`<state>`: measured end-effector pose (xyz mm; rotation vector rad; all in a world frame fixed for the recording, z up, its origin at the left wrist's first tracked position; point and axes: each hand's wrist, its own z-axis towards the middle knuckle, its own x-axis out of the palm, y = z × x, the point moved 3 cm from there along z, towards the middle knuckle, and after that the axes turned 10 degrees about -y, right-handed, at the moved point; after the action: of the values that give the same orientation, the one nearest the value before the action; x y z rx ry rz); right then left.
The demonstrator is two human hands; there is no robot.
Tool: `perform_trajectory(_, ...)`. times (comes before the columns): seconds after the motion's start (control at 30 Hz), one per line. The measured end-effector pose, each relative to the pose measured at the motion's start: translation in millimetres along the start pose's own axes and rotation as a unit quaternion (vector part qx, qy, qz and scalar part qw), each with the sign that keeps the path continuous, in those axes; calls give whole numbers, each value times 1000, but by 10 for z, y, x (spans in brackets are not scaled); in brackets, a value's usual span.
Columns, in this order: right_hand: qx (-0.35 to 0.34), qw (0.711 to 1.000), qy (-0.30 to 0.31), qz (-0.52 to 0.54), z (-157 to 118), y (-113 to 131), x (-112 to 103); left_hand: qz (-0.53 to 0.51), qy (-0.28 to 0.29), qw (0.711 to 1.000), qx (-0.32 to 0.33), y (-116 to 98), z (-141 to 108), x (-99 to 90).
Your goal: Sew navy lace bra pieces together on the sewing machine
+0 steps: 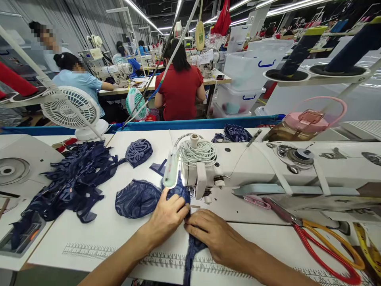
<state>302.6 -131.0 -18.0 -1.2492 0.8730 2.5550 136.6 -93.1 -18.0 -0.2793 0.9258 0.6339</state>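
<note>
A navy lace bra (pixel 181 190) lies under the presser foot of the white sewing machine (pixel 238 167), and its narrow band (pixel 190 254) trails toward the table's front edge. My left hand (pixel 169 212) has its fingers curled on the fabric just left of the foot. Across from it, my right hand (pixel 214 232) pinches the band below the foot, its fingertips close to my left ones. Fingers partly hide the fabric between the hands. Left of them lie a navy lace cup (pixel 137 199) and another cup (pixel 139 152) behind it.
A heap of navy lace pieces (pixel 80 174) covers the table's left side. Scissors (pixel 321 238) with red and orange handles lie at the right. A printed ruler (pixel 166 259) runs along the front. Behind are a white fan (pixel 71 107), a pink-lidded jug (pixel 306 119) and a co-worker in red (pixel 180 91).
</note>
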Motion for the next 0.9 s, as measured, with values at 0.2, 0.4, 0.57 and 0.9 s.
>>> perform_trajectory(0.2, 9, 999, -47, -16, -43, -60, -33, -21, -11, 999, -30, -80, -113, 60)
perform_trajectory(0.4, 18, 998, -43, -42, -35, -78, -17, -6, -42, 999, -30, -35, 27, 67)
perform_trajectory(0.57, 36, 995, -31, -86, -81, -104, 1, 2, -29, 998, -48, -3, 80, 65)
perform_trajectory(0.9, 67, 990, -29, -119, -102, -66, -18, 18, 39, 995, -91, -75, -33, -233)
